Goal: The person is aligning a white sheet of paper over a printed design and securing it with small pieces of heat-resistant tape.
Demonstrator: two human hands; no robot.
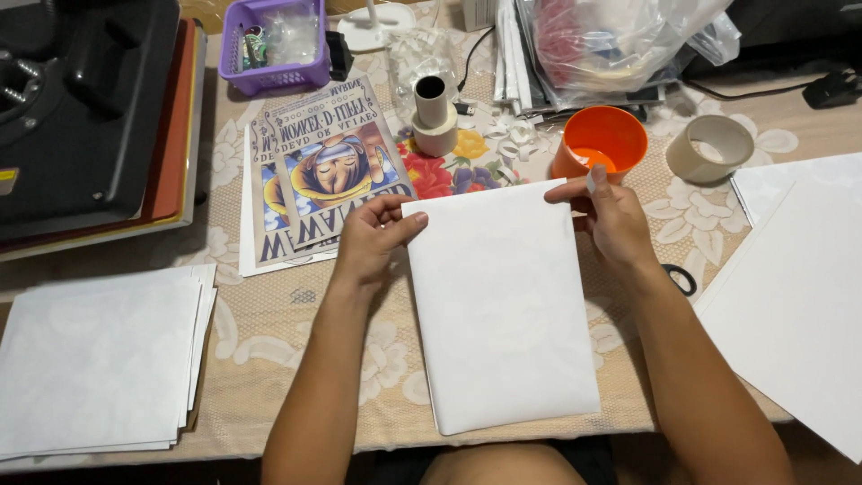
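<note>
Sheet: white paper sheet [503, 305] is lying flat on the worktop [287, 332] directly in front of us, its long axis running away from us, near end reaching the worktop's front edge.
Left hand: our left hand [370, 241] is pinching the sheet's far left corner, fingers closed on it.
Right hand: our right hand [615, 220] is gripping the far right corner, fingers curled over the edge.
Reach: we are seeing both hands equally near, one at each far corner.
Left side: printed posters [328, 171] are lying just beyond the left hand; a white paper stack [99, 359] is sitting well apart.
Right side: orange cup [600, 139] is standing just behind the right hand; more white sheets [799, 296] and black scissors [681, 278] are crowding that edge.
</note>
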